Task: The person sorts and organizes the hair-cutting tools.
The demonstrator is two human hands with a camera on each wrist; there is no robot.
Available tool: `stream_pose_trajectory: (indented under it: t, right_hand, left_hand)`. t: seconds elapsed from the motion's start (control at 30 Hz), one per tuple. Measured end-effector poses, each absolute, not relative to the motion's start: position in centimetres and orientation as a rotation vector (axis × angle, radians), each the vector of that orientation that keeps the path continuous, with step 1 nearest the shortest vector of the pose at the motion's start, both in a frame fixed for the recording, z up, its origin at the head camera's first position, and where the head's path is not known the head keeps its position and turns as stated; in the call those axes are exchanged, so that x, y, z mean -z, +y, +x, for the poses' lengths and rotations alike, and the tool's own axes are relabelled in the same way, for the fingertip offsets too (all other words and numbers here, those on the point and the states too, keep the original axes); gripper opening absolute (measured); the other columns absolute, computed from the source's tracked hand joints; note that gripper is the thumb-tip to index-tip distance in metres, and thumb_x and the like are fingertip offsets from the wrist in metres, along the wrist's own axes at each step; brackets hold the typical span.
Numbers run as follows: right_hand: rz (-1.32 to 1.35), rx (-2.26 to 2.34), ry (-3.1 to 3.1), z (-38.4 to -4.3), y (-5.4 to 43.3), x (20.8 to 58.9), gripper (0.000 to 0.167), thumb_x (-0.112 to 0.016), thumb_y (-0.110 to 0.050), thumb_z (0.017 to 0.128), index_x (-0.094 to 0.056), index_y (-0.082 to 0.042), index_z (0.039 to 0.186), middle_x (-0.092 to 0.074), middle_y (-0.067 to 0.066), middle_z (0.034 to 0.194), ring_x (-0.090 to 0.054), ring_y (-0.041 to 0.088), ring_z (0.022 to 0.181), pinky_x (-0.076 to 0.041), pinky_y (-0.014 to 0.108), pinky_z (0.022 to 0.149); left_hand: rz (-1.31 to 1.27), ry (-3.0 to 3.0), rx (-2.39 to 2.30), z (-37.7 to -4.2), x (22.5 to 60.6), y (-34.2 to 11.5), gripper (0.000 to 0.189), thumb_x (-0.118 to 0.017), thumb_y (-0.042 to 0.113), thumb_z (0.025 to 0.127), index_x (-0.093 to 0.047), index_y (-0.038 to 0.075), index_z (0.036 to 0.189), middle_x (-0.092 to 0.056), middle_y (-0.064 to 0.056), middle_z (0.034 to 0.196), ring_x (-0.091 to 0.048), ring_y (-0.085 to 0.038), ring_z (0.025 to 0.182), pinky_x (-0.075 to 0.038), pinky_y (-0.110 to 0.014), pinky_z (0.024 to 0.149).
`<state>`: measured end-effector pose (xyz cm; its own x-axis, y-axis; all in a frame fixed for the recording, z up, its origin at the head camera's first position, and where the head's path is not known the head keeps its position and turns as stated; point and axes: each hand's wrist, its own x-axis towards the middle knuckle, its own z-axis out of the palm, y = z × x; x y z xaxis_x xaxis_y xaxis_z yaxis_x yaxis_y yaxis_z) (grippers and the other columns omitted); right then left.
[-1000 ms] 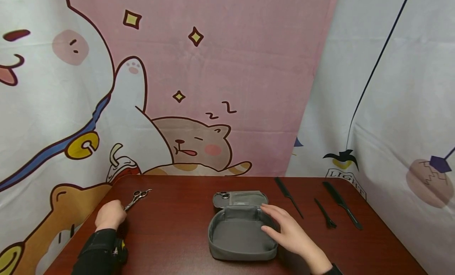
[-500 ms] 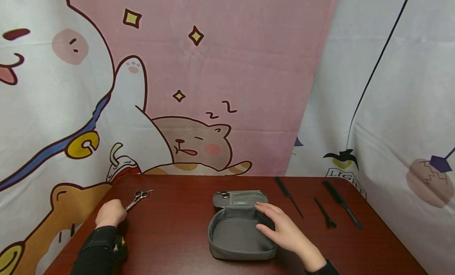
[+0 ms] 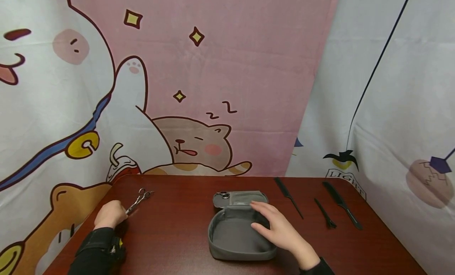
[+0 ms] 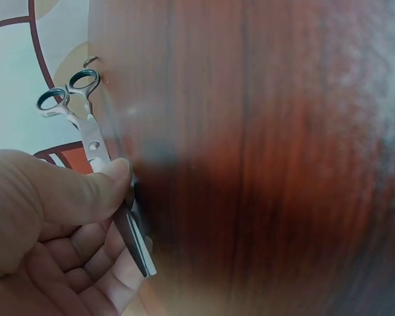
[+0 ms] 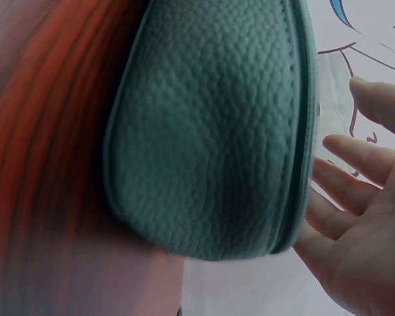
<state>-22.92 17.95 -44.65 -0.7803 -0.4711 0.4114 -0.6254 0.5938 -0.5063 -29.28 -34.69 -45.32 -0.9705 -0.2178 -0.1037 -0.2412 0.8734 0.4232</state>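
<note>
My left hand (image 3: 111,214) pinches a pair of hair scissors (image 3: 138,201) near the left table edge. In the left wrist view, the thumb presses across the scissors (image 4: 93,141) at the blades, with the finger loops pointing away. My right hand (image 3: 281,229) hovers over the right side of an unzipped grey case (image 3: 245,254), fingers spread and holding nothing. The case's lid is folded back, and small metal finger loops (image 3: 224,195) show in its pocket. The right wrist view shows the case's pebbled side (image 5: 204,131) close up, beside the right hand (image 5: 368,224).
Right of the case lie a tail comb (image 3: 287,194), a dark hair clip (image 3: 325,214) and a wider handled comb (image 3: 341,204) on the reddish-brown table (image 3: 170,235). A cartoon-printed cloth (image 3: 249,70) hangs behind the table's far edge.
My right hand has drifted left, further over the case. The scissors in my left hand have turned slightly, their loops swinging a little. The case and combs stay put.
</note>
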Motion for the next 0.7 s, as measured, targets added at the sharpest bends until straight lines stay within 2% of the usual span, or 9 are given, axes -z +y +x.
stream_pose_trajectory:
  t: [0.2, 0.47, 0.7]
  right_hand:
    - [0.892, -0.986, -2.599, -23.3, 16.8, 44.3, 0.052, -0.067, -0.028, 0.096, -0.052, -0.006, 0.141, -0.052, 0.011, 0.142, -0.048, 0.035, 0.129, -0.044, 0.057, 0.096]
    - [0.885, -1.023, -2.596, -23.5, 15.8, 44.2, 0.056, -0.066, -0.032, 0.097, -0.05, -0.004, 0.142, -0.052, 0.013, 0.141, -0.049, 0.034, 0.129, -0.045, 0.055, 0.097]
    - [0.878, -1.094, -2.595, -23.5, 14.8, 44.1, 0.056, -0.066, -0.031, 0.096, -0.049, -0.008, 0.144, -0.052, 0.012, 0.141, -0.05, 0.033, 0.128, -0.045, 0.054, 0.096]
  left_hand:
    - [-0.327, 3.0, -0.657, -29.0, 45.3, -34.5, 0.007, -0.068, 0.006, 0.082, -0.062, 0.003, 0.078, -0.054, -0.01, 0.074, -0.05, -0.028, 0.069, -0.043, -0.038, 0.057]
    - [-0.302, 2.99, -0.68, -28.9, 45.6, -34.2, 0.008, -0.067, 0.006, 0.084, -0.061, 0.004, 0.078, -0.052, -0.008, 0.073, -0.05, -0.026, 0.068, -0.04, -0.036, 0.056]
    - [-0.222, 3.038, -0.73, -28.7, 46.0, -33.4, 0.014, -0.069, 0.008, 0.083, -0.061, 0.008, 0.072, -0.051, -0.004, 0.07, -0.049, -0.023, 0.065, -0.037, -0.034, 0.054]
